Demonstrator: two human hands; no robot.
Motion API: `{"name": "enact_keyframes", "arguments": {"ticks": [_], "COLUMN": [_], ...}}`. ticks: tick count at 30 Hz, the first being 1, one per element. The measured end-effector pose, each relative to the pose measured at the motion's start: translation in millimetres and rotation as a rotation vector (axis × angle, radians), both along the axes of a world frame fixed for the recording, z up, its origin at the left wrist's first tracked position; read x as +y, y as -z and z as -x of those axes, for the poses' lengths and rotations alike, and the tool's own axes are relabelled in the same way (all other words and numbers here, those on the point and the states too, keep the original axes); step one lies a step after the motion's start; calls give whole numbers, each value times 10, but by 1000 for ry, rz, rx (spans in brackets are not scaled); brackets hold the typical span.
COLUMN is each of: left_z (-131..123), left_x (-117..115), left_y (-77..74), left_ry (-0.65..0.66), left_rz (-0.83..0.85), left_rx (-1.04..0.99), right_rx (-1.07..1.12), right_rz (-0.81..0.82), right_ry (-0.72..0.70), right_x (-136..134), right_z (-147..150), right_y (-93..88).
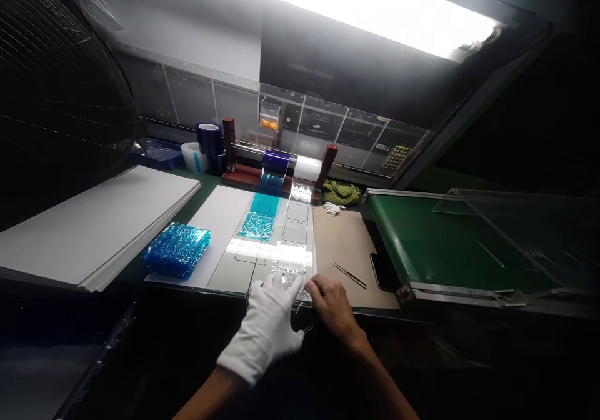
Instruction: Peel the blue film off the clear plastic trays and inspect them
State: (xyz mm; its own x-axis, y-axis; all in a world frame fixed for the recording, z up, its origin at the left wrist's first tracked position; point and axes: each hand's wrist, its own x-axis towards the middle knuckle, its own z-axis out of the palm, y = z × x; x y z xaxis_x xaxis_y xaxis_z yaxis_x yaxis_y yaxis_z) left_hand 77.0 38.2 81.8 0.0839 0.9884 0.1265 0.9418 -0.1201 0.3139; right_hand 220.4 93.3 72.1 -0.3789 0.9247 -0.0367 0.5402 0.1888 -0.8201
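Observation:
My left hand (272,320), in a white glove, lies over the near end of a clear film strip (290,259) with its fingers spread. Beside it, my bare right hand (334,304) pinches the film's near right edge between thumb and fingers. The clear strip runs back over a marked board (229,276) to a clear film roll (308,168). Left of it, a blue film strip (265,204) comes down from a blue roll (276,161). Both rolls sit on a rod between red posts (329,157). A crinkled stack of blue film pieces (177,251) lies at the left.
White sheets (98,220) are piled at the left beside a large fan (60,89). Tweezers (349,274) and a phone (383,272) lie on brown card (342,239). A green conveyor belt (431,239) stands at the right. Tape rolls (194,157) stand behind.

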Motion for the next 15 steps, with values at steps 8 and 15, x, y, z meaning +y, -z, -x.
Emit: {"name": "enact_keyframes", "arguments": {"ticks": [8,15], "left_z": [200,158], "left_x": [-97,-88], "left_y": [350,704], "left_ry": [127,-266], "left_rz": [96,484], "left_rx": [-607,-1905], "right_rx": [958,496], "right_rz": [559,598], "right_ry": [483,1233], "right_x": [110,-729], "right_z": [-819,-1314], "right_y": [583,1859]}}
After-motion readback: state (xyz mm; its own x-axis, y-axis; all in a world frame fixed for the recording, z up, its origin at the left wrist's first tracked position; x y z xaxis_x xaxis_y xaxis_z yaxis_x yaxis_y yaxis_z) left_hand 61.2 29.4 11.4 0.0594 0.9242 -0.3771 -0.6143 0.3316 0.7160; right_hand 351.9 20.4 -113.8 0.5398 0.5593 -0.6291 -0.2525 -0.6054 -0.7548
